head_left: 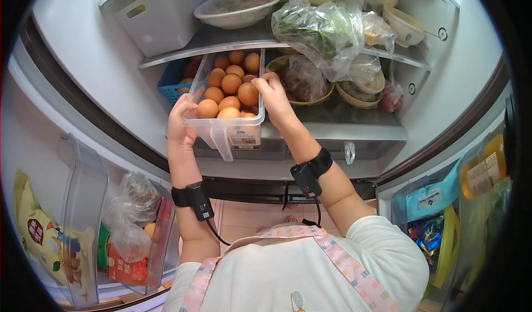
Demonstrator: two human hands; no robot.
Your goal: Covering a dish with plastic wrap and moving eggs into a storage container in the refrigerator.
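A clear plastic bin (pixel 245 122) full of brown eggs (pixel 231 84) juts out from the lower refrigerator shelf, its handle end towards me. Around its left wall, near the front corner, my left hand (pixel 181 120) is closed. My right hand (pixel 270 93) grips the right rim farther back, with its thumb over the edge beside the eggs. The far end of the bin lies under the upper shelf (pixel 199 45). A label with writing shows through the front wall.
A blue basket (pixel 168 85) stands left of the bin. Bowls (pixel 307 100) with bagged food sit to the right. Bagged greens (pixel 316 33) overhang the upper shelf, near a white bin (pixel 162 18) and a covered dish (pixel 237 10). Loaded door racks (pixel 85 229) flank me on both sides.
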